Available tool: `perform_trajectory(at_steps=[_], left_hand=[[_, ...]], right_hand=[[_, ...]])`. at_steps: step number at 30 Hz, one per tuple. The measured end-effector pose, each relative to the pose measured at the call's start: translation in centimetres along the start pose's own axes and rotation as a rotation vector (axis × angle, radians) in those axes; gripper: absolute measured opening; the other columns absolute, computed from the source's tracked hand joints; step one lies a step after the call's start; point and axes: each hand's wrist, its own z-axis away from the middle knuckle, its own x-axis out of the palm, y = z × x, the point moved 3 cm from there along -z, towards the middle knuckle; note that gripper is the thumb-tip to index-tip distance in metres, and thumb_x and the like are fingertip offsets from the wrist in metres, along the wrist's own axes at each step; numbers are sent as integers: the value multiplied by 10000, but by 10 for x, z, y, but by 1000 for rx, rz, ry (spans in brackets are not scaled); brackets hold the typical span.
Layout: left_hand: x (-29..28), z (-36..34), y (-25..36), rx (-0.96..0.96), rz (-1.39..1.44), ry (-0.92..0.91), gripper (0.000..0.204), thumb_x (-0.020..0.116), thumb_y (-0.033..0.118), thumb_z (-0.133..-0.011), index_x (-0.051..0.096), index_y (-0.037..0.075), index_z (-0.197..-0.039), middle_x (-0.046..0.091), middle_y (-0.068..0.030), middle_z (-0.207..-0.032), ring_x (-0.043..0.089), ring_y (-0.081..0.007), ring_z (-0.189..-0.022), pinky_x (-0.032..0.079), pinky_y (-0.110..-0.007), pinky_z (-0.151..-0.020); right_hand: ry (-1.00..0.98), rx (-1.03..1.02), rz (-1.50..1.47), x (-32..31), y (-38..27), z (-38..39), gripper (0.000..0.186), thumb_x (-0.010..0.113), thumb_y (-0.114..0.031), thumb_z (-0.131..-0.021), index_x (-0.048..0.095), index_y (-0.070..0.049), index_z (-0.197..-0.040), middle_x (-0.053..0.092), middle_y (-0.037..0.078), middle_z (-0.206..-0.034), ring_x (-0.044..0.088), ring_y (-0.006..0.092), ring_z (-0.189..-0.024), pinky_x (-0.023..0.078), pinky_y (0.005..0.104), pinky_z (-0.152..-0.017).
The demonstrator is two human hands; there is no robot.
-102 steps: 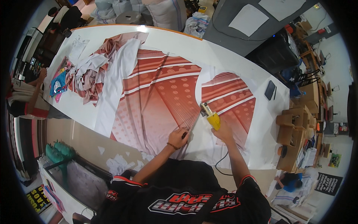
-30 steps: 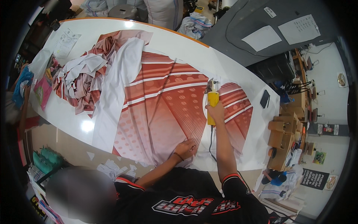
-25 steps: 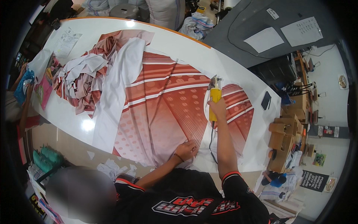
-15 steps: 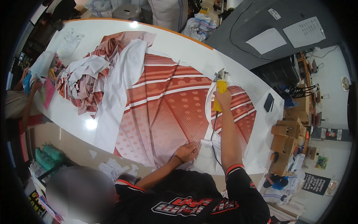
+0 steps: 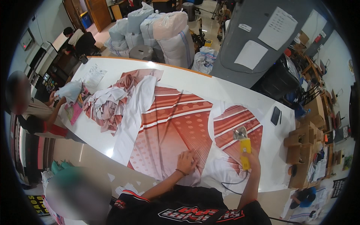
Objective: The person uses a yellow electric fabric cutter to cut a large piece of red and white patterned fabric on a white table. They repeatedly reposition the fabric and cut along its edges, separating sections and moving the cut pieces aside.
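Note:
My right hand [image 5: 252, 160] is closed round a yellow electric cutter [image 5: 245, 144], its metal head hovering at or on a smaller red-and-white striped, dotted fabric piece [image 5: 234, 119]; I cannot tell if it touches. Its cord trails toward me. My left hand [image 5: 186, 161] rests with fingers apart on the lower part of the large patterned fabric panel [image 5: 161, 138], near its right edge. A white cloth strip [image 5: 125, 142] runs along that panel's left side. The smaller piece's lower end is rumpled, showing white.
The white table [image 5: 279, 150] also holds a crumpled fabric pile [image 5: 105, 107], papers and a phone [image 5: 276, 116]. A co-worker [image 5: 35, 116] at the left end handles plastic bags [image 5: 71, 92]. Bulging sacks [image 5: 172, 45] and a grey pillar [image 5: 247, 48] stand beyond. Cardboard boxes [image 5: 300, 142] are at the right.
The view has tilted, showing more beyond the table. My right hand has brought the cutter from between the pieces' top corners back toward me, onto the smaller piece, whose lower end looks more rumpled.

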Motion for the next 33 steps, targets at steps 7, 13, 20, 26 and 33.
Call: perform_trajectory(at_steps=[7,13,20,26,33], left_hand=[[-4,-19,-29,-290,-273,-210,391,701,367,-921,653,124,-1224,656,-153,-1181,647,-377,-1069,523,-503,-895],[-27,-57,-145,-345,-365,302,278,553,270,-1033,697,47,-1112,713,-230,-1026,686,-409,-963,542,-526,-873],[-1,-157,-84,-309,-246,543,566,773,349,-960,601,-72,-1298,652,-246,-1253,617,-413,-1174,479,-486,-1065],[182,-132,151,357,267,-264,1029,885,517,-741,469,31,-1547,427,-265,-1594,379,-472,-1477,356,-570,-1200],[213,-49,213,236,-187,-433,1069,806,583,-759,384,103,-1616,547,-189,-1519,549,-421,-1317,355,-603,-1143]], right_hand=[[108,144,-72,-103,48,106,405,732,-133,-795,622,12,-1157,667,95,-899,688,208,-706,597,356,-605],[196,157,-140,-172,102,154,420,768,-106,-779,609,7,-1150,673,103,-893,707,212,-711,601,354,-605],[310,251,-221,-216,165,195,457,814,-120,-766,624,45,-1148,708,128,-926,739,225,-740,597,349,-658],[391,279,-303,-227,201,194,443,803,-88,-778,625,49,-1160,709,128,-909,734,233,-721,597,352,-648],[341,255,-423,-225,215,150,402,779,-77,-798,614,34,-1148,691,127,-883,717,244,-688,595,361,-613]])
